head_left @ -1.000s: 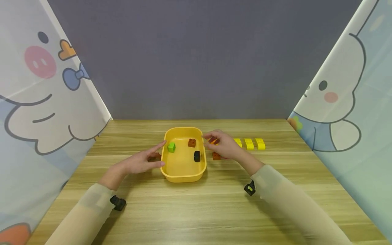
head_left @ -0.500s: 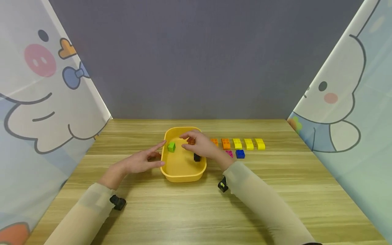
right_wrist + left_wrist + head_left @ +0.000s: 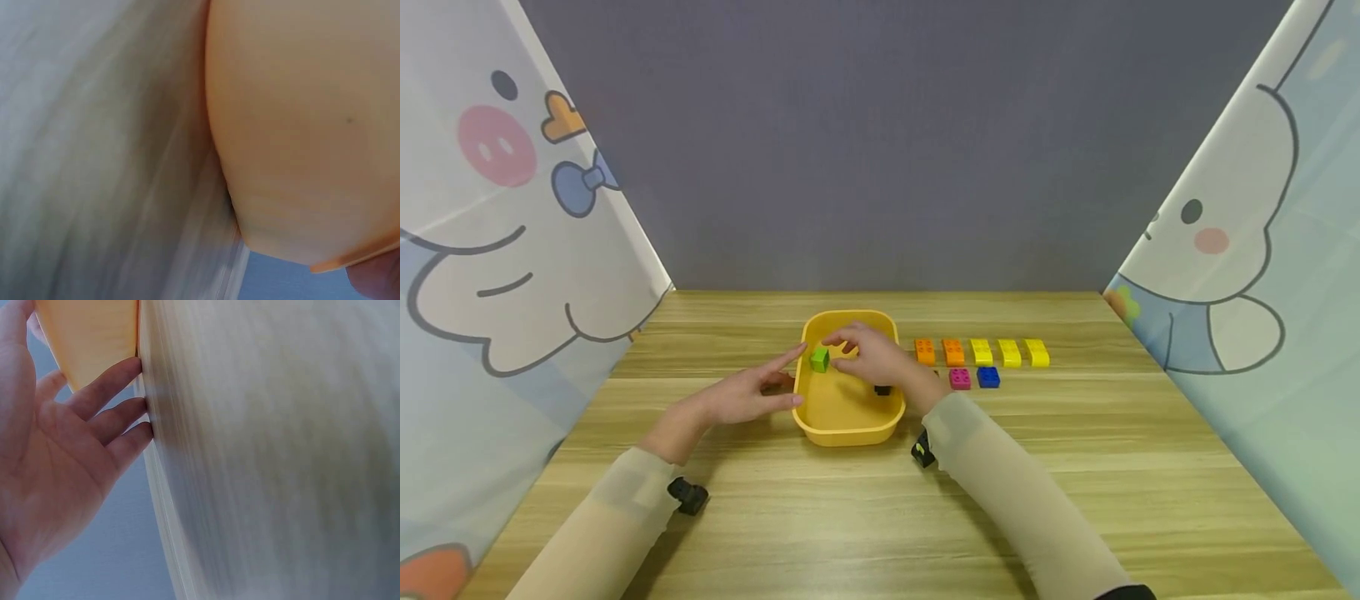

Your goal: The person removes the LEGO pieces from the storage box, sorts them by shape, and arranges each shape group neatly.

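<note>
In the head view a yellow plastic tub [image 3: 850, 437] stands on the table. My left hand [image 3: 745, 398] rests its spread fingers against the tub's left wall; the left wrist view shows this hand [image 3: 69, 437] with its fingers extended beside the tub wall [image 3: 94, 337]. My right hand [image 3: 874, 357] reaches over the tub's right rim, thumb and index finger parted. Just left of those fingertips lies a green toy brick [image 3: 820, 360], with a small gap between. A black brick [image 3: 882, 390] on the tub floor is partly covered by my right hand.
Right of the tub, orange bricks [image 3: 925, 352] and yellow bricks [image 3: 981, 352] form a row. In front of them lie a pink brick [image 3: 960, 378] and a blue brick [image 3: 988, 377]. A brown brick peeks out by my right wrist. A grey panel [image 3: 880, 150] closes the back.
My right hand has moved left, from the bricks beside the tub to inside it near the green brick. It now hides the brown brick in the tub. My left hand stays put.
</note>
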A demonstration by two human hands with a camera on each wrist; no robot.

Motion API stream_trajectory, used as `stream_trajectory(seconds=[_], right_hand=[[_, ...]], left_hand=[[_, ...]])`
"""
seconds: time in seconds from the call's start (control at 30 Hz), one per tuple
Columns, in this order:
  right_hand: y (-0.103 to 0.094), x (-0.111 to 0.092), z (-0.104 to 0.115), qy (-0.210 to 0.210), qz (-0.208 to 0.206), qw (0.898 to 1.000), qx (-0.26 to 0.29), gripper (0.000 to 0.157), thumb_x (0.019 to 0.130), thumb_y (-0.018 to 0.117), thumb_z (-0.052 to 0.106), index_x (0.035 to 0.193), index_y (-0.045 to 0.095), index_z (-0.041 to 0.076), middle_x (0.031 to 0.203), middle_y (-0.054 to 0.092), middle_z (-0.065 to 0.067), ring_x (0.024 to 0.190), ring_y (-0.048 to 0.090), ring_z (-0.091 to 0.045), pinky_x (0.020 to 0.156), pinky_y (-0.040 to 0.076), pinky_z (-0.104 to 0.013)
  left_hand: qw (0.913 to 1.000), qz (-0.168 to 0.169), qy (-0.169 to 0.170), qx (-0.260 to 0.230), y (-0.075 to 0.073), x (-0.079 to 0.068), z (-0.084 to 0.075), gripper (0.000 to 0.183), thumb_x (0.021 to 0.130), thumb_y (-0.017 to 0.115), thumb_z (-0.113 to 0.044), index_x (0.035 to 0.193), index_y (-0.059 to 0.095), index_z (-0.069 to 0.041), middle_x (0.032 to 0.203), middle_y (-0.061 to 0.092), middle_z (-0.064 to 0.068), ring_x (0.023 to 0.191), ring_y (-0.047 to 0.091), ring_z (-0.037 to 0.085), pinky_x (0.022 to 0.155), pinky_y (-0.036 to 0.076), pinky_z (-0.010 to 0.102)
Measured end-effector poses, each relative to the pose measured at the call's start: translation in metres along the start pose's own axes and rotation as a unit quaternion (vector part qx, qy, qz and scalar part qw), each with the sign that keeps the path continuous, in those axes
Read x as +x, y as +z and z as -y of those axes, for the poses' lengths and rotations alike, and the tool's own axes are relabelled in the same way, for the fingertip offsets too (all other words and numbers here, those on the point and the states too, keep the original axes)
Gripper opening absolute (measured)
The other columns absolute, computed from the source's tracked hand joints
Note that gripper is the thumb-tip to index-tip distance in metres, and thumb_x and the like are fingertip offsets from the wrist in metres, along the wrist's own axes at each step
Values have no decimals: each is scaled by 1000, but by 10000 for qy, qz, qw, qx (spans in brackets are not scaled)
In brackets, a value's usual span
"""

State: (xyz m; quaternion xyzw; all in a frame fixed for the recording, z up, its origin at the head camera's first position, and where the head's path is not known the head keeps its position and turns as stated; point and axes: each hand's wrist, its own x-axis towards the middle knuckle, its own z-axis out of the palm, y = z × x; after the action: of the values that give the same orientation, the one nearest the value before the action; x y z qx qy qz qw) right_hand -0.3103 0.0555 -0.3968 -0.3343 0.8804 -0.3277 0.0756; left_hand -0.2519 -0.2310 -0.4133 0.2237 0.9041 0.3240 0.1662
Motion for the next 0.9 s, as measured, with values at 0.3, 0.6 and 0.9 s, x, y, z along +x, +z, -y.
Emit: stream_trajectory(seconds=[0.3, 0.6, 0.9], right_hand=[[4, 2, -3, 97, 447, 9957, -803, 48, 110, 68, 31, 157, 61, 28, 156, 59, -7, 134, 63, -27, 117, 54, -51], [9, 2, 0, 130, 888, 9772, -1922, 54, 115, 59, 39, 167, 46, 41, 169, 49, -1, 154, 51, -28, 128, 45, -55], [9, 2, 1, 176, 919, 9794, -1787, 48, 116, 57, 36, 164, 53, 36, 179, 38, 5, 168, 33, -29, 138, 26, -55]], left_hand=[[10000, 4, -1, 72, 0, 1, 1, 95, 106, 66, -60, 178, 9, -35, 158, 61, 23, 150, 55, 48, 125, 37, 74], [10000, -30, 85, -13, 0, -2, 2, 93, 107, 67, -55, 178, 10, -34, 157, 62, 25, 149, 56, 48, 124, 38, 72], [9999, -66, 119, -2, 1, -1, 2, 93, 107, 68, -55, 178, 12, -33, 155, 64, 23, 148, 57, 47, 125, 39, 72]])
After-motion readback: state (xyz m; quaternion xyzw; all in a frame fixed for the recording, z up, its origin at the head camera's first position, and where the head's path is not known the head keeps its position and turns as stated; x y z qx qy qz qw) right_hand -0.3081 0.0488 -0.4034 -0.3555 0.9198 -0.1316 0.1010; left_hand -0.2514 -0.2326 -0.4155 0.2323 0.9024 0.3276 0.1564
